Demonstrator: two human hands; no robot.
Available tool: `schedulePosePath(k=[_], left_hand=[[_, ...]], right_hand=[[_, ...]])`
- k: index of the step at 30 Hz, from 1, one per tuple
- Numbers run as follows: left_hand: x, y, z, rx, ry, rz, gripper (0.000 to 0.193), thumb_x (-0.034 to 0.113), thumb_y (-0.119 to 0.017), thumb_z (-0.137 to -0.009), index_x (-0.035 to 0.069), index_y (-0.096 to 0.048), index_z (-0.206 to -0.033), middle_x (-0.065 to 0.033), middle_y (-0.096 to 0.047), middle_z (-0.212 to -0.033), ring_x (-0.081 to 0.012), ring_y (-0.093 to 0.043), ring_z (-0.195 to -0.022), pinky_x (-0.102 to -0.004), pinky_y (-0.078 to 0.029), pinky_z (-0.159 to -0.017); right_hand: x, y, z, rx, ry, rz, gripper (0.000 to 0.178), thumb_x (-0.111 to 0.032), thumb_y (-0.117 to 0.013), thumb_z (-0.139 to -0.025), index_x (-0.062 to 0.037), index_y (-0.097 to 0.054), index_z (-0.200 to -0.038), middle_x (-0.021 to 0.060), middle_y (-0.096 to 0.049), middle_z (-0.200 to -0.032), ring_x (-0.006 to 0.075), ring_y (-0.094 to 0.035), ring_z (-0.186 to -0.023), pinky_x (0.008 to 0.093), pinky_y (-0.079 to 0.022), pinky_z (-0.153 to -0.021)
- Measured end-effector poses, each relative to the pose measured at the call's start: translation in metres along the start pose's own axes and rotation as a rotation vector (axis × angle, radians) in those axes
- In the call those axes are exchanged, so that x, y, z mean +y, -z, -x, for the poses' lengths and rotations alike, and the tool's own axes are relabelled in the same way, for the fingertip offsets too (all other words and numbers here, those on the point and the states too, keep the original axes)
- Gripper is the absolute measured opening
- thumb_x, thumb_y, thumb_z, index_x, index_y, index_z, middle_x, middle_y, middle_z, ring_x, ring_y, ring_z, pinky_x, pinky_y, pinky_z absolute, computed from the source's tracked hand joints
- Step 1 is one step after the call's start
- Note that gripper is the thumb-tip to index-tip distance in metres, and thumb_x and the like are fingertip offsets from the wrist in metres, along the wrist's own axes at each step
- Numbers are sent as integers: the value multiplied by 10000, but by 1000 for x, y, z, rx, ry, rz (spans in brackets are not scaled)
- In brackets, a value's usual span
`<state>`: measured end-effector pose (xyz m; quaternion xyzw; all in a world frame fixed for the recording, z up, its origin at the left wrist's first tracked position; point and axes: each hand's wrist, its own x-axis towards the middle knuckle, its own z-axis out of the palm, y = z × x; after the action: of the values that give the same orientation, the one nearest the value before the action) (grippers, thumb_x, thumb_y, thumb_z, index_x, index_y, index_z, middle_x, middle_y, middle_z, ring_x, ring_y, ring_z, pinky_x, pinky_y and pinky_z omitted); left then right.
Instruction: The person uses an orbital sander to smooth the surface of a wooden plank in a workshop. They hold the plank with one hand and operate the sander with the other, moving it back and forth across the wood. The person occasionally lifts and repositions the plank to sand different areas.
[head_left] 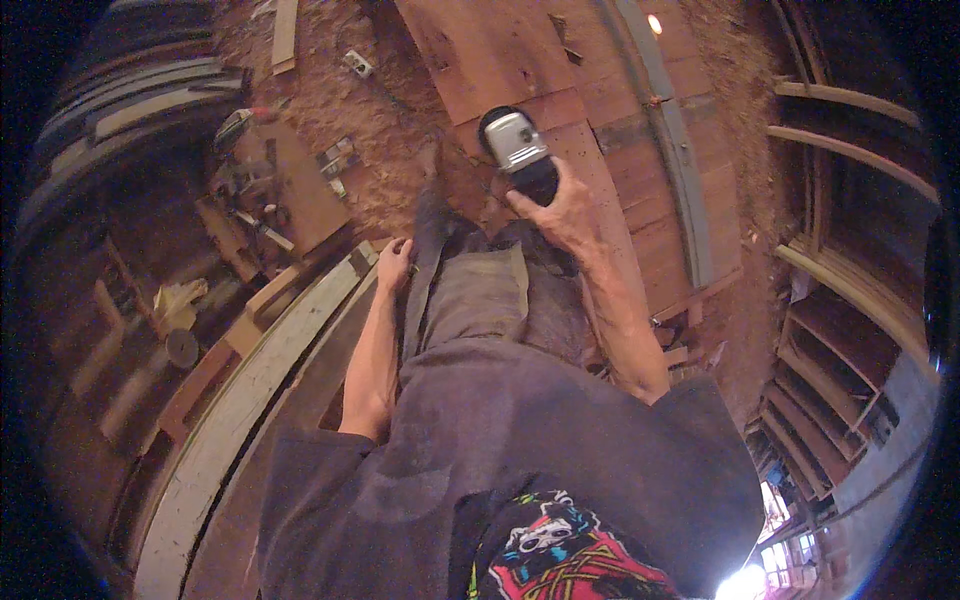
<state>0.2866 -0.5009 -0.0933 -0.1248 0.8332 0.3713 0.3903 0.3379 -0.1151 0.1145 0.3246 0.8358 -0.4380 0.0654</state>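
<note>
My right hand (562, 205) is wrapped round the black lower part of a silver-and-black handheld object (517, 142). Its body is shiny and boxy, and its far end is black and rounded. I cannot make out its exact kind. The object is held above reddish-brown boards (560, 110), tilted a little to the left; whether it touches them is unclear. Beside my left thigh rests my left hand (397, 262), its fingers curled. The inside of that hand is hidden, so I cannot see whether anything is in it.
A long grey bar (685, 170) lies across the boards on the right. To my left runs a long pale plank (250, 420). Beyond it, a wooden board (305, 185) sits among tools, near a white power socket (357, 64) on the shavings-covered ground. Timber racks (820, 400) stand at right.
</note>
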Motion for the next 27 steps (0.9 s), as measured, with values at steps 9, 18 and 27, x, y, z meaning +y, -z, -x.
schedulePosePath(k=[9, 18, 27], left_hand=[[-19, 7, -3, 16, -91, -73, 471, 356, -699, -980, -34, -710, -1244, -183, -767, -1118, -269, -726, -1040, -372, -549, -924], [-25, 13, -4, -22, 16, -20, 508, 370, -690, -981, -41, -691, -1280, -204, -753, -1172, -293, -722, -1071, -383, -541, -951], [-36, 7, -21, -15, -31, -53, 501, 383, -680, -988, -17, -695, -1289, -195, -750, -1178, -279, -713, -1077, -378, -536, -947]], right_hand=[[-18, -37, 10, -102, 143, 2, 750, -472, -862, -802, -12, -574, -1319, 218, -727, -1121, 396, -721, -1056, 487, -572, -912], [-12, -48, 15, -84, 120, 8, 760, -472, -861, -804, 5, -565, -1318, 230, -724, -1102, 403, -722, -1036, 490, -569, -914], [-14, -47, 16, -70, 125, -11, 758, -461, -854, -811, 13, -562, -1325, 235, -725, -1077, 410, -722, -1012, 506, -567, -886]])
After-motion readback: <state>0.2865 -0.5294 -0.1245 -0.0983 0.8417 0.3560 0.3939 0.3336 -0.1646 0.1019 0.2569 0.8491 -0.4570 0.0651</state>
